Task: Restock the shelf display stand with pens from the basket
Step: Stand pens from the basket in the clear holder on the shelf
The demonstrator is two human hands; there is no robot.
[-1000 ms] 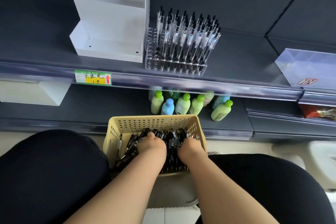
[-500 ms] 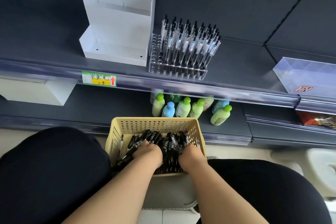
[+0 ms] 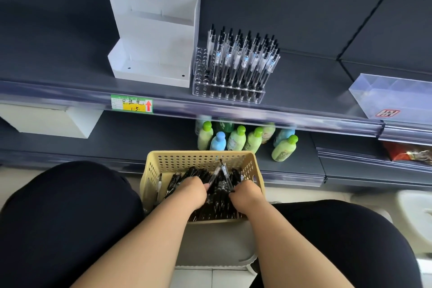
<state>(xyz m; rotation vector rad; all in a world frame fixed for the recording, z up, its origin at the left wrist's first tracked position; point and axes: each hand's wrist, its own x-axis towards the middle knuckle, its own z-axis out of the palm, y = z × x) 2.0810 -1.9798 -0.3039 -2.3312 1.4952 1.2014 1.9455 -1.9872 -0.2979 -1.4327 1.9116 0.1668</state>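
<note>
Picking pens from pale yellow perforated plastic basket (image 3: 201,158) between the knees.
Near: left hand (image 3: 190,192) curled, pinching one clear-barrelled pen (image 3: 214,175); right hand (image 3: 246,196) curled, pinching second clear pen (image 3: 225,173); both pens raised and crossed over loose heap of black pens (image 3: 211,204) in the basket. Beyond, on lower shelf: green and blue plastic bottles (image 3: 236,138). On upper shelf: clear acrylic hole-grid display stand (image 3: 230,96) with upright pens (image 3: 244,59) in its middle and right holes; white stepped plastic organiser (image 3: 152,44) just beside it on the left; green-yellow price label (image 3: 132,105) on shelf edge.
</note>
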